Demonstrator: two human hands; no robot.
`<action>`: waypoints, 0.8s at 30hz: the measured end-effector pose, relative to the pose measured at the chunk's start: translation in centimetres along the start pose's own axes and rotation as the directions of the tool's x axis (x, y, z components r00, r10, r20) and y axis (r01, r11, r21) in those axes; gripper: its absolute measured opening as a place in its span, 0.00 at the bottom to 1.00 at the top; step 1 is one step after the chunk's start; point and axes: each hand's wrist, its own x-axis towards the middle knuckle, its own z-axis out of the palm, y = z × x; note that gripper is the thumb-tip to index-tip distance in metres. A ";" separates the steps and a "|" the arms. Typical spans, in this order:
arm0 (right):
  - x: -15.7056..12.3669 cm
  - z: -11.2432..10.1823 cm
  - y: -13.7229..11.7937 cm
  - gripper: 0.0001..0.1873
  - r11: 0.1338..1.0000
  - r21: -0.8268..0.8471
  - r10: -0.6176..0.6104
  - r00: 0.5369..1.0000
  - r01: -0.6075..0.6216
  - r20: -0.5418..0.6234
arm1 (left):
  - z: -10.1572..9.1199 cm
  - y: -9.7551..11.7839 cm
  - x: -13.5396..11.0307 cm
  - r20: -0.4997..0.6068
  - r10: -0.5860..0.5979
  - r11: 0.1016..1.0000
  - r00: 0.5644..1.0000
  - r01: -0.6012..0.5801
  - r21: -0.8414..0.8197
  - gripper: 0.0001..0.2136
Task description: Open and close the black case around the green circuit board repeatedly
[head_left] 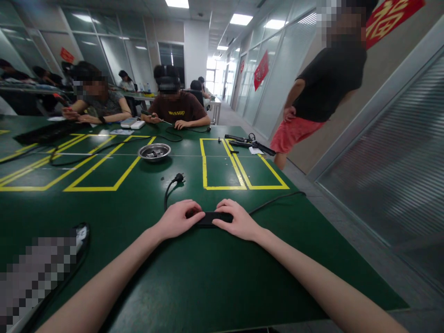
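A slim, flat black bar-shaped device point(208, 219) lies low over the green table, crosswise in front of me. My left hand point(181, 218) is closed around its left end, thumb along the near side. On the right end my right hand point(239, 219) has the same kind of grip, fingers curled over the far side. Its exact kind is hidden by my fingers. A black power plug point(179, 177) lies just beyond my left hand, its cord running back toward that hand. Another black cord point(277, 200) trails from beside my right hand toward the table's right edge.
Yellow tape rectangles point(225, 188) mark the green table point(194, 282). A metal bowl point(154, 152) holds small parts. Black wand-like tools point(251, 144) lie at the far right. A pixelated object point(38, 273) is at left. Two people sit opposite; a person point(333, 78) stands right.
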 end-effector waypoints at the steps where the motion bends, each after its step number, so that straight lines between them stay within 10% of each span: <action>1: 0.0 0.0 0.0 0.09 1.000 0.023 0.003 1.000 -0.003 0.011 | 0.3 0.2 -0.1 -0.003 0.045 0.997 0.999 -0.045 0.068 0.14; 13: -0.1 -0.7 -1.4 0.19 0.997 0.047 0.057 0.991 -0.063 0.119 | 1.3 1.0 0.0 0.106 0.019 0.956 0.994 -0.049 0.290 0.18; 24: -0.3 -0.2 -1.6 0.14 0.984 -0.115 -0.136 0.990 0.139 0.035 | 1.2 0.7 0.0 0.098 0.214 0.848 0.972 -0.234 0.475 0.22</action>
